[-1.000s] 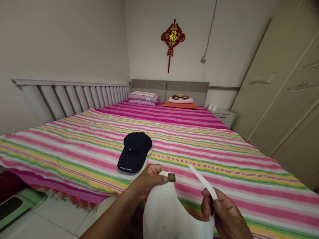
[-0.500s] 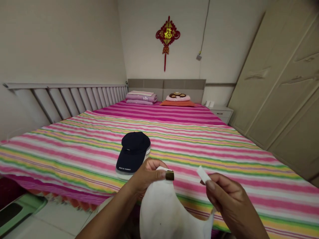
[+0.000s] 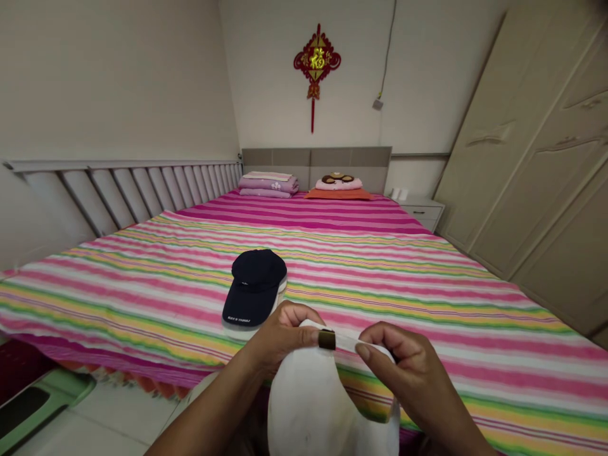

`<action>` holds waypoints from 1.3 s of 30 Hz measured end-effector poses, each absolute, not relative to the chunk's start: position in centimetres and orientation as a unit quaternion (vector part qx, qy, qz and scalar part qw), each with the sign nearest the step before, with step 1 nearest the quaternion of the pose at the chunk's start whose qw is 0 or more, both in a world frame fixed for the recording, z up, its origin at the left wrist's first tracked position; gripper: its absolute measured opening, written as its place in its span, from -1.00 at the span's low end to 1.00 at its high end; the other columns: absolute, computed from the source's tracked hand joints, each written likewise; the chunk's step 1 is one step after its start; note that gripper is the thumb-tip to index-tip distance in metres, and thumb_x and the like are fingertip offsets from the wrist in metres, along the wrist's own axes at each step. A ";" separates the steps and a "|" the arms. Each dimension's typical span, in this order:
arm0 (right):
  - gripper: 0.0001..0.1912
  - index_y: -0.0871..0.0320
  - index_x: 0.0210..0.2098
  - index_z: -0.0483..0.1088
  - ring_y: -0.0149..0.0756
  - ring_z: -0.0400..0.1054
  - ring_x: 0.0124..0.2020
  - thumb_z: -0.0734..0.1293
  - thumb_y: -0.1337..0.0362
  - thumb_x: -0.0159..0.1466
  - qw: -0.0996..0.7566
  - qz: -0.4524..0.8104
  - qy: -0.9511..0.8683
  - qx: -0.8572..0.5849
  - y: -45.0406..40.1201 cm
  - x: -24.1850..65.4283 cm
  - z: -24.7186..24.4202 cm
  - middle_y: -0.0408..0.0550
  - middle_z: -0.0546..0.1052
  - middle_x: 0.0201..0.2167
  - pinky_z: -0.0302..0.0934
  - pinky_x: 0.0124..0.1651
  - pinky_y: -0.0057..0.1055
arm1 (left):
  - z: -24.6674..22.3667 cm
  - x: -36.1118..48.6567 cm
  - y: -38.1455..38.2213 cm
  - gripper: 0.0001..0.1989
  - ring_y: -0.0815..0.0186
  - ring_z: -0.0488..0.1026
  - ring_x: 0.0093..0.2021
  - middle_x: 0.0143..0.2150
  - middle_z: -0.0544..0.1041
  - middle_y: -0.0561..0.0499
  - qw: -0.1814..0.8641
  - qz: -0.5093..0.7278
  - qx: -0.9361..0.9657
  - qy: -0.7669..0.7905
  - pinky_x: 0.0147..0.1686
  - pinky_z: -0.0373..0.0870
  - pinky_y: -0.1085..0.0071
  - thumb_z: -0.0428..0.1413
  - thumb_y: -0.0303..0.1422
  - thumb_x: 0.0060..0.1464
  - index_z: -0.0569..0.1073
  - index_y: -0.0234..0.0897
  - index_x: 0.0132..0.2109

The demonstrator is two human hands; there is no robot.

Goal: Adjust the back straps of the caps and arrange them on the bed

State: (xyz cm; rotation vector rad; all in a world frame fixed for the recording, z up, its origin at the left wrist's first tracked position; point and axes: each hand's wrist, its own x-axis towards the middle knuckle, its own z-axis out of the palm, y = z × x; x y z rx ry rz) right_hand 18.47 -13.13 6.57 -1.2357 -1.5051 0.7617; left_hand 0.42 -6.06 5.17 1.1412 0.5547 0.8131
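Observation:
A white cap [image 3: 308, 399] hangs at the bottom centre, its back opening toward the right. My left hand [image 3: 287, 332] pinches its upper edge beside a dark brass-coloured buckle [image 3: 327, 339]. The fingers of my right hand [image 3: 401, 358] are closed on the white strap [image 3: 346, 337], which stretches to the buckle. Whether the strap end is inside the buckle is too small to tell. Beyond my left hand, a navy cap [image 3: 256, 282] with white lettering on its brim lies on the striped bedspread [image 3: 190, 278], over another pale cap whose edge shows.
Folded bedding [image 3: 268, 185] and a pink pillow [image 3: 338, 183] lie by the headboard [image 3: 351, 161]. A railing [image 3: 123, 190] runs along the left. A green stool [image 3: 52, 396] stands at lower left; a nightstand [image 3: 422, 212] and wardrobe [image 3: 536, 145] are at right.
My right hand has moved left, bringing the strap from apart to the buckle at my left hand. My left hand has barely moved.

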 end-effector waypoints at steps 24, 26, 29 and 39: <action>-0.75 0.16 -0.49 0.45 -0.36 0.24 -0.57 0.25 0.13 0.13 0.421 0.345 -0.687 -0.481 -13.2 19.3 6.2 -0.10 0.44 -0.61 0.12 -0.51 -0.47 | 4.8 0.8 -6.0 -0.75 0.51 0.25 -0.71 -0.65 0.40 0.05 0.736 0.337 0.536 0.240 -0.72 0.08 0.59 0.27 -0.29 -0.31 0.49 -0.42 -0.50; -0.74 0.16 -0.50 0.45 -0.37 0.22 -0.58 0.25 0.12 0.12 0.418 0.353 -0.682 -0.485 -13.2 19.3 6.1 -0.11 0.43 -0.61 0.10 -0.52 -0.47 | 4.9 0.7 -6.0 -0.75 0.51 0.25 -0.70 -0.65 0.40 0.05 0.733 0.334 0.541 0.241 -0.72 0.08 0.59 0.27 -0.29 -0.31 0.50 -0.43 -0.50; -0.73 0.17 -0.53 0.43 -0.37 0.21 -0.58 0.25 0.11 0.12 0.415 0.371 -0.673 -0.487 -13.3 19.3 6.0 -0.11 0.41 -0.62 0.09 -0.53 -0.47 | 4.9 0.7 -6.1 -0.76 0.52 0.23 -0.71 -0.65 0.39 0.06 0.734 0.333 0.542 0.237 -0.72 0.08 0.59 0.26 -0.29 -0.30 0.50 -0.42 -0.50; -0.78 0.17 -0.48 0.43 -0.32 0.29 -0.48 0.25 0.17 0.14 0.418 0.370 -0.680 -0.476 -13.1 19.1 6.2 -0.10 0.46 -0.54 0.15 -0.41 -0.45 | 4.8 0.8 -6.3 -0.80 0.51 0.26 -0.69 -0.63 0.40 0.04 0.734 0.332 0.545 0.232 -0.71 0.09 0.60 0.25 -0.33 -0.27 0.51 -0.42 -0.48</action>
